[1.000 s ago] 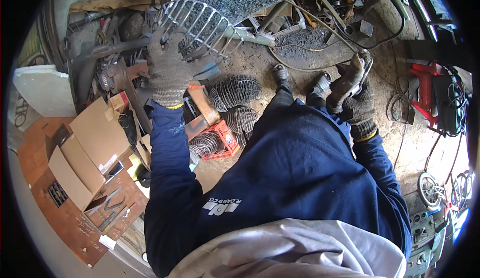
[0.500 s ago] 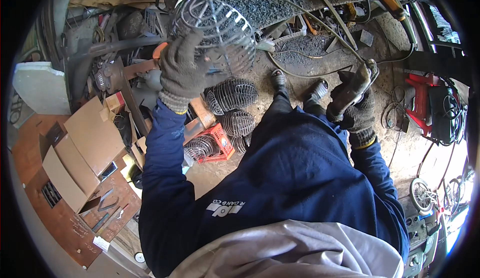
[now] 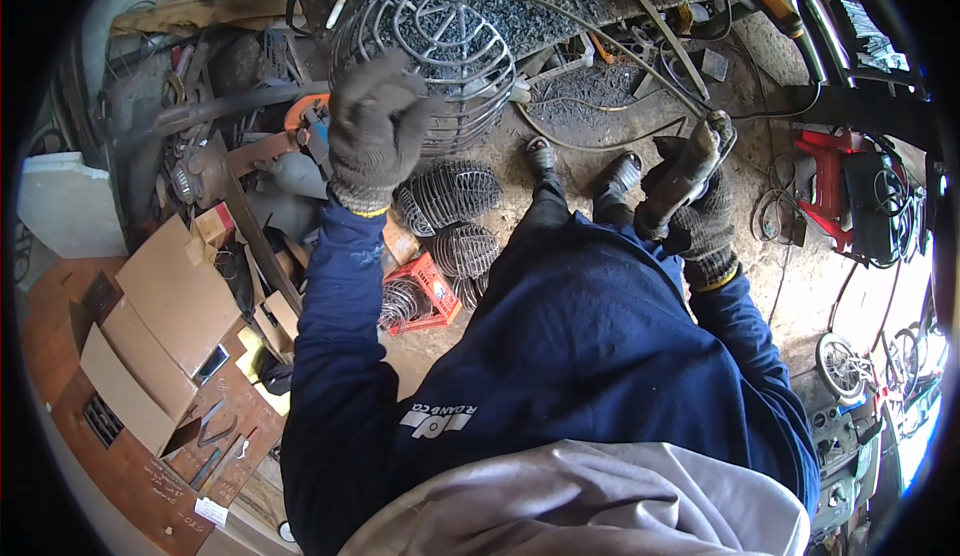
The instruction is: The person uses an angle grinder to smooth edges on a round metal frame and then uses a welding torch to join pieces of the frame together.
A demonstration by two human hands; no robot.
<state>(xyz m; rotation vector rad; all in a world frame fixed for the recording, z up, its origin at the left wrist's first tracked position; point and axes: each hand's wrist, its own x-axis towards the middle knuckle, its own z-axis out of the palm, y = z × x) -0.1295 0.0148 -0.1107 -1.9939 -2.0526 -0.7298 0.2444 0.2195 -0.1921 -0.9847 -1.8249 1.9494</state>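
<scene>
1. 2 gloved hands work: the left hand (image 3: 375, 131) grips the domed wire cage (image 3: 440, 61), lifted higher and turned since 1 second ago.
2. The right hand (image 3: 695, 191) clasps a welding torch (image 3: 700, 156), seemingly unmoved.
3. Finished wire cages (image 3: 450, 196) crowd the floor by the boots (image 3: 580, 161); cardboard boxes (image 3: 150, 326) hem the left side.

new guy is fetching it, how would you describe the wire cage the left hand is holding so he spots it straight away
Start at the dark gravel heap at the top. In front of it the gloved left hand holds up a dome-shaped wire cage. It is raised and larger than the wire cages on the ground below.
</scene>
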